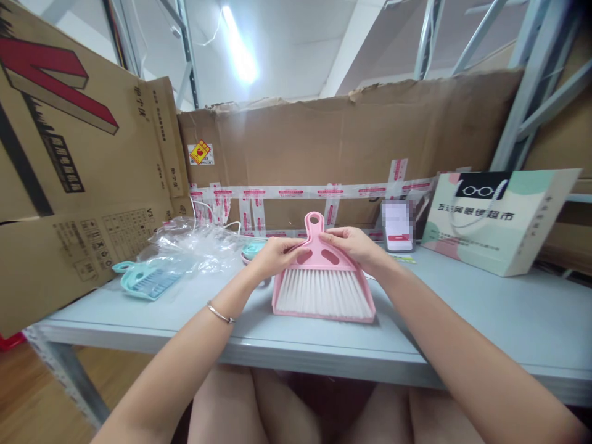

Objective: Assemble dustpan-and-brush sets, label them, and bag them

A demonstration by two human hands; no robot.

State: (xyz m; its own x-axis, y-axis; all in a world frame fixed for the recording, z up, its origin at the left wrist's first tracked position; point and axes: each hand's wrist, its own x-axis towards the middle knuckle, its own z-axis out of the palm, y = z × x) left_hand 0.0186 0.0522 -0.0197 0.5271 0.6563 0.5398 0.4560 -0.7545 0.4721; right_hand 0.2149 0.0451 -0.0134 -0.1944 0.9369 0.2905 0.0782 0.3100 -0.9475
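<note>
Our left hand [276,254] is closed in a pinch at about 10 o'clock on the pink brush [326,293], and our right hand [354,246] pinches it at about 1 o'clock, beside the handle's neck. Neither hand gapes; how far the hidden fingers wrap the pink dustpan [319,317] behind, we cannot tell. The brush lies against the pan, handle at 12 o'clock, white bristles fanning to 6 o'clock, just inside the pan's front lip. The pair is in front of us, above the near part of the grey table [462,314].

We judge the step in hand to be fitting or steadying brush against pan. The next move seems to call for level, two-sided pressure at the neck, so that neither piece twists out of line.

Farther out, a turquoise item [254,248] shows just past our left hand at 10 o'clock. A blue-green brush set [148,280] lies at 9 o'clock, with crumpled clear plastic [203,246] near it. A phone [398,228] stands at 2 o'clock, a paper bag [481,228] beyond it towards 3.
</note>
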